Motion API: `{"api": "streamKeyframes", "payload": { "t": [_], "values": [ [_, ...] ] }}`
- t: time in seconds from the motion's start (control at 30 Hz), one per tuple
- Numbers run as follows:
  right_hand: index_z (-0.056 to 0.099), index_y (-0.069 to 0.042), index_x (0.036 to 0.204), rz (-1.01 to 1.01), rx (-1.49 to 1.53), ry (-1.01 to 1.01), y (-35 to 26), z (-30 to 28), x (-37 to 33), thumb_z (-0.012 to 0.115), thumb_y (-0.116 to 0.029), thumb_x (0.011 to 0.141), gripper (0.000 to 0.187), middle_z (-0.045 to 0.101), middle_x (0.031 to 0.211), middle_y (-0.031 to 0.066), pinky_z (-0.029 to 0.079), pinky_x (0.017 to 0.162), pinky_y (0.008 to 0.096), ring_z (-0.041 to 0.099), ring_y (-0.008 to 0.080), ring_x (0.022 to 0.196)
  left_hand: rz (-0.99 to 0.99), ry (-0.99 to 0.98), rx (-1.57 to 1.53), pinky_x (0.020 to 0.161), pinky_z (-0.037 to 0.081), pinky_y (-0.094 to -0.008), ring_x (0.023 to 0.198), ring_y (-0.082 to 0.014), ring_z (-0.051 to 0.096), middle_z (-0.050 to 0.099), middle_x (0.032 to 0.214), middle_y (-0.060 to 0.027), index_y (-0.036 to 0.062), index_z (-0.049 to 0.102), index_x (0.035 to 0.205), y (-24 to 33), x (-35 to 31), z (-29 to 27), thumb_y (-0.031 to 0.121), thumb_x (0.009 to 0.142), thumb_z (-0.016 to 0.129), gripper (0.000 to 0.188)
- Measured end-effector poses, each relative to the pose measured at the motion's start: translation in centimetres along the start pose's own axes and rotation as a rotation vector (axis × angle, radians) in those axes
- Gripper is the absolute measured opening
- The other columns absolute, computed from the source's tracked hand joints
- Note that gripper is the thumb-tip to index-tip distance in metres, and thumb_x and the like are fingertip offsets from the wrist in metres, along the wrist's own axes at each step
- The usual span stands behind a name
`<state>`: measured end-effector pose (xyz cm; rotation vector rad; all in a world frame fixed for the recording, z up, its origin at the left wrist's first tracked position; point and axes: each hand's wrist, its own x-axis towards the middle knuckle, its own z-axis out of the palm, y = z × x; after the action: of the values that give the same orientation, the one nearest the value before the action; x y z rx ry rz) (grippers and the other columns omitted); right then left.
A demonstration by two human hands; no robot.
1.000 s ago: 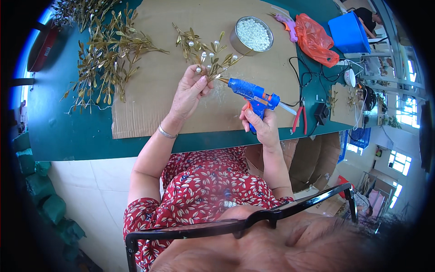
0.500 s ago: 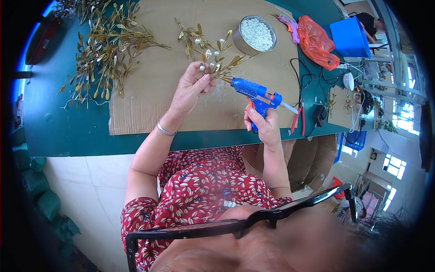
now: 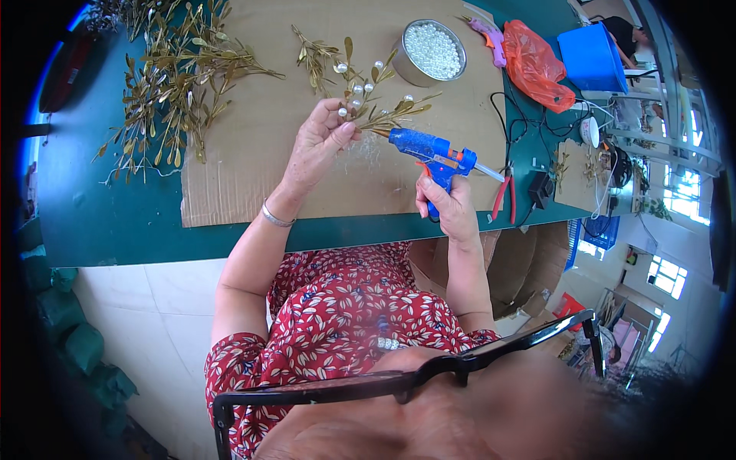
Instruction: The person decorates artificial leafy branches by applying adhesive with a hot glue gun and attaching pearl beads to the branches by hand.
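Note:
Between the fingers of my left hand [image 3: 316, 149] is the stem of a gold artificial leaf sprig [image 3: 395, 116], with several white pearl beads set along its twigs. My right hand [image 3: 452, 208] is closed around the handle of a blue glue gun [image 3: 431, 152] with orange parts. The gun's nozzle points left and lies close to the sprig's lower stems, near my left fingertips; whether it touches them I cannot tell. A clear glue stick pokes out of the gun's back. Beyond the sprig stands a round metal bowl [image 3: 402, 64] filled with white pearl beads.
A cardboard sheet [image 3: 253, 180] covers much of the green table [image 3: 92, 222]. Gold sprigs [image 3: 180, 92] are heaped at left; a smaller bunch [image 3: 313, 57] lies nearer. At right are a pink glue gun [image 3: 491, 38], red plastic bag [image 3: 533, 69], blue bin [image 3: 590, 61], red-handled pliers [image 3: 504, 201] and black cords.
The sprig has turned in my left fingers, so a beaded twig now reaches farther right. The glue gun has tilted slightly, staying close to the stems.

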<state>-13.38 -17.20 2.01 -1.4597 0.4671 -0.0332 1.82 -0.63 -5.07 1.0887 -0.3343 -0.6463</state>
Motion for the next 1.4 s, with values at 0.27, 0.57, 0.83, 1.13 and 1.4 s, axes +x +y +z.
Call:
{"api": "streamKeyframes", "payload": {
  "t": [0.27,0.57,0.83,1.13,1.4],
  "values": [
    [0.054,-0.002,0.088,0.011,0.003,0.005,0.4,-0.1,-0.1,0.061,-0.021,0.086,0.021,0.053,0.066,0.0042,0.040,0.044,0.0223,0.051,0.0110,0.049,0.004,-0.001,0.001,0.062,0.035,-0.0184,0.075,-0.0060,0.049,0.055,0.083,0.0005,0.0072,0.047,0.114,0.3,0.1,0.3,0.012,0.092,0.052,0.023],
    [0.056,-0.001,0.086,0.007,0.099,0.020,0.7,-0.2,-0.4,0.061,-0.017,0.085,0.018,0.055,0.067,0.0050,0.040,0.043,0.0221,0.052,0.0115,0.049,-0.009,-0.018,-0.002,0.062,0.035,-0.0189,0.074,-0.0062,0.049,0.055,0.085,-0.0001,0.0068,0.046,0.114,0.2,0.2,0.0,0.009,0.093,0.050,0.022],
    [0.056,0.000,0.093,0.022,0.100,-0.001,0.9,-0.2,-0.4,0.060,-0.019,0.087,0.021,0.054,0.067,0.0036,0.041,0.047,0.0227,0.052,0.0101,0.052,0.002,-0.017,-0.009,0.066,0.040,-0.0204,0.078,-0.0073,0.053,0.057,0.087,-0.0012,0.0041,0.047,0.117,-0.2,0.2,-0.1,0.012,0.092,0.052,0.026],
    [0.055,-0.001,0.090,0.032,0.097,0.002,1.2,-0.2,-0.1,0.059,-0.019,0.087,0.019,0.054,0.067,0.0037,0.041,0.047,0.0229,0.052,0.0102,0.052,-0.001,-0.032,-0.007,0.066,0.040,-0.0202,0.078,-0.0067,0.052,0.057,0.087,-0.0008,0.0046,0.047,0.116,-0.3,0.2,-0.2,0.012,0.092,0.052,0.025],
    [0.055,-0.001,0.086,0.016,0.173,0.002,1.7,0.2,0.1,0.062,-0.017,0.085,0.018,0.055,0.069,0.0064,0.039,0.043,0.0225,0.051,0.0125,0.049,-0.009,-0.006,0.010,0.066,0.039,-0.0199,0.079,-0.0069,0.053,0.057,0.086,-0.0003,0.0053,0.047,0.115,-0.1,0.2,-0.1,0.012,0.092,0.052,0.024]
  ]
}}
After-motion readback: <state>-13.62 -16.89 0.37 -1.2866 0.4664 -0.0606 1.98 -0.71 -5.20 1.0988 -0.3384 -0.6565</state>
